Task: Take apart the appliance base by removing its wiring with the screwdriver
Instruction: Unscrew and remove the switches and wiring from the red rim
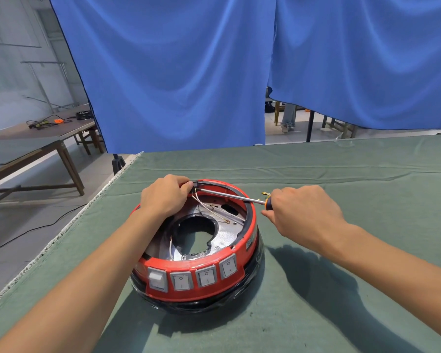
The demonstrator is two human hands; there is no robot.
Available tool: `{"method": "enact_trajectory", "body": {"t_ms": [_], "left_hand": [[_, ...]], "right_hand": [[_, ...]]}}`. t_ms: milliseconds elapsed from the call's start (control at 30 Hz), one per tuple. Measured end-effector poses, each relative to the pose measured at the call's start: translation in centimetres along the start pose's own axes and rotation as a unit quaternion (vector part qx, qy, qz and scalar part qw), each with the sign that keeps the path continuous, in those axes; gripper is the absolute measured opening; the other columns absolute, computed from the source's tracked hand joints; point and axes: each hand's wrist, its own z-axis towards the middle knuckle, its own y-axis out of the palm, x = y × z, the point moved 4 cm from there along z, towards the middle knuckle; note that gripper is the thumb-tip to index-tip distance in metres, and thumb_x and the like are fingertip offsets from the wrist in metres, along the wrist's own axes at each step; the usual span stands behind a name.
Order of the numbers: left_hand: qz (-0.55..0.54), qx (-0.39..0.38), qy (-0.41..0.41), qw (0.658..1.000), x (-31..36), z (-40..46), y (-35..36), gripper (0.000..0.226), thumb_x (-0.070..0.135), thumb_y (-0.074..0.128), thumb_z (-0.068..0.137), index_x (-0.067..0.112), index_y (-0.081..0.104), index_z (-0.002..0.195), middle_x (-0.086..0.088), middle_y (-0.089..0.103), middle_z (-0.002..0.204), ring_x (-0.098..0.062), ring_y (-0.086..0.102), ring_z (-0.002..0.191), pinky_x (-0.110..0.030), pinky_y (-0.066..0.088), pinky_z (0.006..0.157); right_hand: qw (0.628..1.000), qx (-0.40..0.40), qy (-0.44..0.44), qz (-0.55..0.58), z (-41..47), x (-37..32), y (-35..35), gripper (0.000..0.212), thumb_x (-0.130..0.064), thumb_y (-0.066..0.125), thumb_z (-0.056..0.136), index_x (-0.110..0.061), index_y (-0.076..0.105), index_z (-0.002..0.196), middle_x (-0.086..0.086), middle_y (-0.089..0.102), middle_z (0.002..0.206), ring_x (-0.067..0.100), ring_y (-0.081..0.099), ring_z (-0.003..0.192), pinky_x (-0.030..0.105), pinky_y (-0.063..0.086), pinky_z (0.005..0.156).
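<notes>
Both forearms bare, no sleeves seen; left grip point(164, 197), right grip point(303, 212) seemingly ungloved, ringless.

Surface: a table point(341, 289) covered by a green cloth point(316, 169), creased, its frayed pale edge running along the left side.
On it: the red and black appliance base point(196, 276), sitting near the left edge, its row of rocker switches facing the camera.

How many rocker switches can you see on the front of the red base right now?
4, in a row along the near side of the red base: a white one at far left, then three grey ones to its right. Others may sit round the hidden sides.
</notes>
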Motion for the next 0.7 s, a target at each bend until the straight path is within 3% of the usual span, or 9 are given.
{"method": "enact_trajectory", "body": {"t_ms": [100, 200, 333, 700], "left_hand": [[0.001, 0.000, 0.000, 1.000, -0.1, 0.0, 0.1, 0.028, 0.047, 0.042, 0.095, 0.038, 0.065, 0.109, 0.000, 0.068, 0.106, -0.029, 0.059, 0.104, -0.034, 0.038, 0.077], [0.002, 0.000, 0.002, 1.000, -0.1, 0.1, 0.1, 0.029, 0.048, 0.042, 0.095, 0.039, 0.065, 0.110, 0.001, 0.068, 0.108, -0.029, 0.058, 0.105, -0.035, 0.038, 0.077], [0.008, 0.000, 0.001, 1.000, -0.2, 0.0, 0.0, 0.029, 0.049, 0.042, 0.095, 0.039, 0.064, 0.112, 0.001, 0.068, 0.110, -0.029, 0.058, 0.106, -0.036, 0.041, 0.081], [0.000, -0.010, -0.019, 1.000, -0.1, -0.1, -0.3, 0.029, 0.050, 0.043, 0.094, 0.040, 0.065, 0.110, 0.004, 0.067, 0.109, -0.027, 0.058, 0.107, -0.034, 0.039, 0.080]], "right_hand": [[1.000, 0.009, -0.014, -0.004, 0.4, 0.8, 0.4, 0.036, -0.051, 0.035, 0.098, -0.022, 0.054, 0.091, -0.002, 0.067, 0.092, 0.026, 0.065, 0.078, 0.031, 0.025, 0.052], [0.999, 0.013, -0.031, -0.011, 0.9, 1.5, 0.9, 0.034, -0.052, 0.033, 0.098, -0.024, 0.046, 0.084, -0.003, 0.067, 0.092, 0.026, 0.065, 0.078, 0.032, 0.017, 0.047], [0.999, 0.025, -0.041, -0.018, 1.6, 2.4, 1.6, 0.038, -0.050, 0.032, 0.098, -0.022, 0.057, 0.093, -0.004, 0.067, 0.093, 0.025, 0.065, 0.079, 0.032, 0.019, 0.047], [0.996, 0.033, -0.077, 0.003, 3.3, 4.2, 2.2, 0.039, -0.054, 0.034, 0.097, -0.025, 0.059, 0.098, -0.007, 0.067, 0.095, 0.020, 0.065, 0.083, 0.028, 0.031, 0.054]]}}
